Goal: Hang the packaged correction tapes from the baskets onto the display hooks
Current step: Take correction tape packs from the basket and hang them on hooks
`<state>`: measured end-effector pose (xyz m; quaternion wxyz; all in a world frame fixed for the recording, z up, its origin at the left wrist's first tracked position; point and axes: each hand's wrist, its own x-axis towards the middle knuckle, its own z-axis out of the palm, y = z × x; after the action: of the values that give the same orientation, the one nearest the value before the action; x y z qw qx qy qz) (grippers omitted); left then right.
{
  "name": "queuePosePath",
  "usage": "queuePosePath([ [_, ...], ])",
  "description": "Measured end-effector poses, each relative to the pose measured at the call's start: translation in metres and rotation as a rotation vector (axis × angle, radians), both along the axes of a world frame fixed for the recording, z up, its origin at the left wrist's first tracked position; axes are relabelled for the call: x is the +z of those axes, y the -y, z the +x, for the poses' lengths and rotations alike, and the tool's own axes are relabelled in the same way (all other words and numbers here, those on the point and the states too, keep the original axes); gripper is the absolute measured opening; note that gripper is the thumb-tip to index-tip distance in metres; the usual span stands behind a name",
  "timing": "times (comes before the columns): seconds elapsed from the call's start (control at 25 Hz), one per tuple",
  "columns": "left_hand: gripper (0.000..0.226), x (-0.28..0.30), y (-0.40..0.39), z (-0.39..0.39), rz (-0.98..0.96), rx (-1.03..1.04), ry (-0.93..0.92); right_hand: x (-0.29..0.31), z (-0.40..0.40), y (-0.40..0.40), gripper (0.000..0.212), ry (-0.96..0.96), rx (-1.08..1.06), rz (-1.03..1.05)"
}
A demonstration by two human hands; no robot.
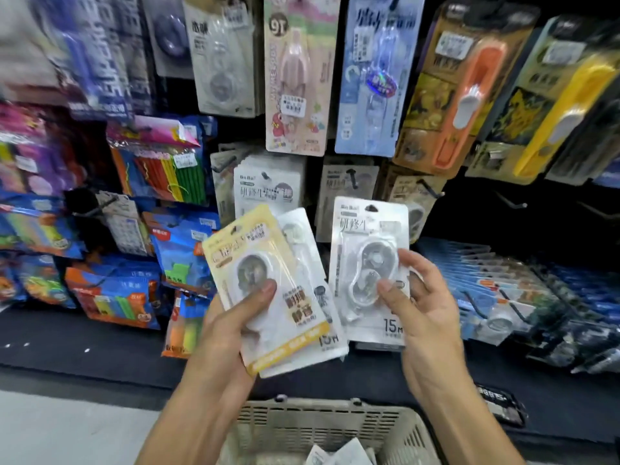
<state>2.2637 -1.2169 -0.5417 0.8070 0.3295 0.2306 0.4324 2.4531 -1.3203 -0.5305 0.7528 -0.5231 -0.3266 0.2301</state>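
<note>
Left hand [231, 317] gripping two packs [268, 290]; right hand [419, 297] pinching white pack [369, 263], center frame. Line its hole w/ hook [352, 177] above, slide straight.

Light falls evenly from above and in front, bright on the two hands and the packs they hold, dim in the black gaps between the hooks and under the shelf. Glare whitens the clear blister of the white pack [369, 273] and the holographic sticker [380, 83] higher up. The left side is smeared by motion blur, its print unreadable. Wide-angle distortion tilts the hanging packs at the right edge outward.
</note>
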Motion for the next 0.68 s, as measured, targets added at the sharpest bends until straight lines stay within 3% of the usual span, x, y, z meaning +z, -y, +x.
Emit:
queuePosePath([
  [0.08,0.063,0.045,-0.023,-0.001,0.203,0.107,-0.100,0.029,0.000,-0.020,0.038,0.122,-0.018,-0.040],
  [0.2,0.075,0.074,-0.042,-0.004,0.322,0.155,-0.240,0.041,-0.007,-0.037,0.031,0.180,-0.144,-0.152],
  [0.36,0.064,0.081,-0.046,-0.002,0.327,0.111,-0.235,0.038,-0.006,-0.041,0.029,0.147,-0.255,-0.258],
  [0.48,0.055,0.078,-0.040,0.010,0.240,0.023,-0.143,0.046,-0.013,-0.041,0.047,0.378,-0.249,-0.447],
  [0.52,0.055,0.078,-0.036,0.013,0.207,-0.007,-0.117,0.045,-0.017,-0.040,0.047,0.386,-0.191,-0.393],
  [0.64,0.055,0.075,-0.030,0.021,0.162,-0.039,-0.063,0.045,-0.031,-0.035,0.031,-0.051,0.334,-0.150],
  [0.68,0.054,0.075,-0.030,0.022,0.153,-0.036,-0.055,0.042,-0.031,-0.035,0.023,-0.107,0.395,-0.128],
])
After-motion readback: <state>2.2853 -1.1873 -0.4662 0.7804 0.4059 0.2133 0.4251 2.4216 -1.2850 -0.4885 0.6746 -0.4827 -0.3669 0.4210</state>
